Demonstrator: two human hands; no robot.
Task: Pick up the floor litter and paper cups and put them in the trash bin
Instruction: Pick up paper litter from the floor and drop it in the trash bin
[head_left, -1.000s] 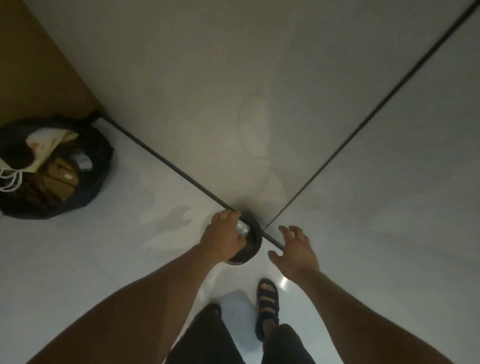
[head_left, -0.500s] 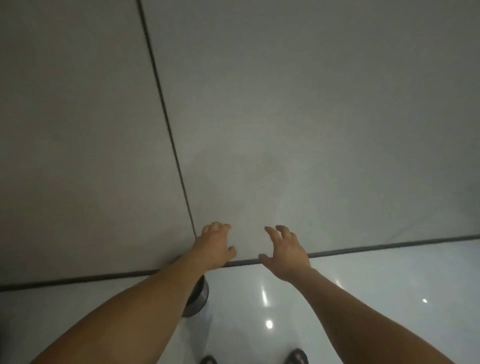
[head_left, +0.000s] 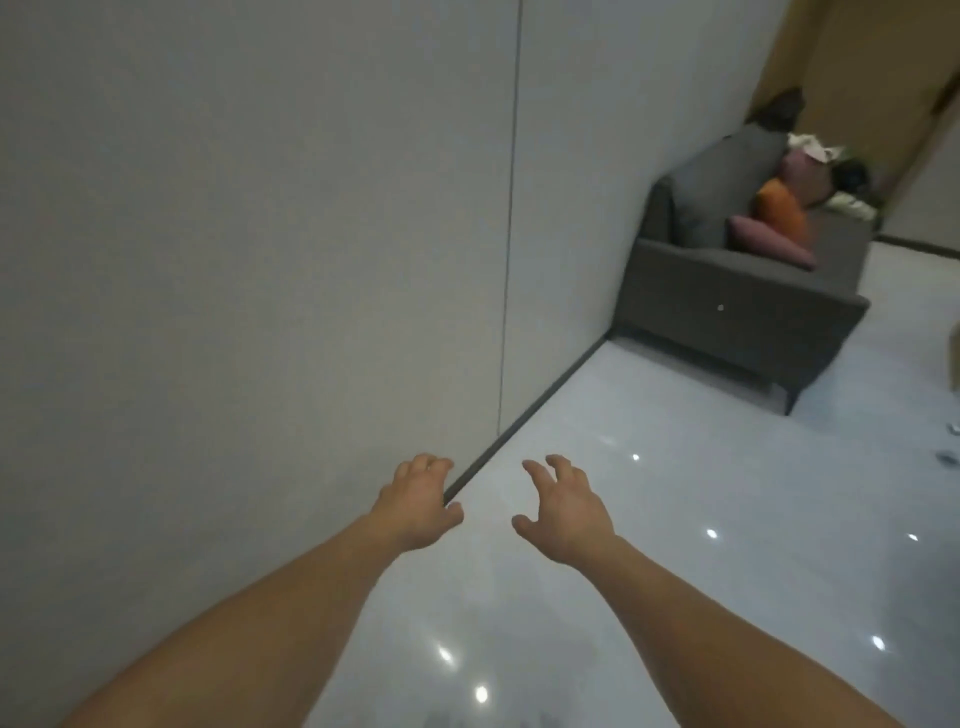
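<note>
I am seeing no paper cup and no trash bin in this view; the only likely litter is showing as two small pale scraps (head_left: 946, 458) lying on the glossy floor (head_left: 675, 545) at the far right edge, well apart from both hands and too small to identify; I am judging them to be light and thin, so a fingertip pinch from above should be lifting them, though flat scraps may be sliding on that slick tile; any paper cup would be handling light and crushable, best taken around its side wall with gentle pressure; the left hand (head_left: 418, 506) is reaching forward palm down near the wall (head_left: 260, 260), fingers loosely curled and holding nothing; the right hand (head_left: 563, 512) is hovering just beside it, fingers spread and slightly hooked, also empty; the grey sofa (head_left: 727, 312) is standing far right against the wall
</note>
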